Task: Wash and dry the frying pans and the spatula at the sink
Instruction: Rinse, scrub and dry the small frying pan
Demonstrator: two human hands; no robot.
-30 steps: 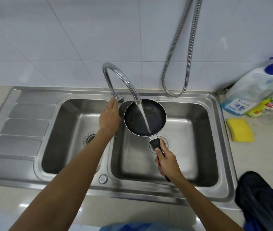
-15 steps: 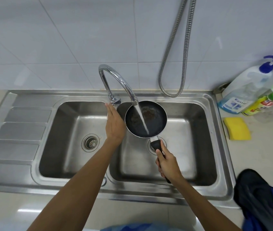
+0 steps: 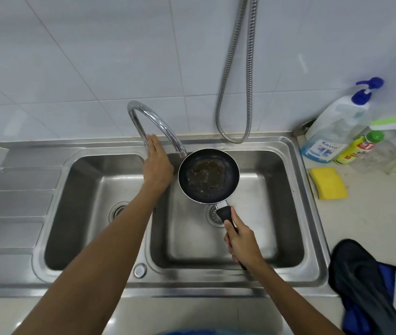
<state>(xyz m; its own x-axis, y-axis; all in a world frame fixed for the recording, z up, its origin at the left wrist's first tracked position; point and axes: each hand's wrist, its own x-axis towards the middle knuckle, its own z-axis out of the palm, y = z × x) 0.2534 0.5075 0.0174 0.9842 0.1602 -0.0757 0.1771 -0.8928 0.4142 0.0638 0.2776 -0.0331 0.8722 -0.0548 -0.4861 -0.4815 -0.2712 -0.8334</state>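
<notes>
Brown residue (image 3: 205, 176) lies wet in the pan (image 3: 232, 182), which the right hand (image 3: 242, 240) grips by the handle (image 3: 224, 211) over the right basin (image 3: 286, 213). Left hand (image 3: 157, 163), fingers straight, touches the tap (image 3: 154, 122); a hard jet could splash greasy water over the counter (image 3: 373, 226)

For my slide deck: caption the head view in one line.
Right hand holds a residue-streaked frying pan over the right basin; left hand rests at the faucet, no water running.
</notes>
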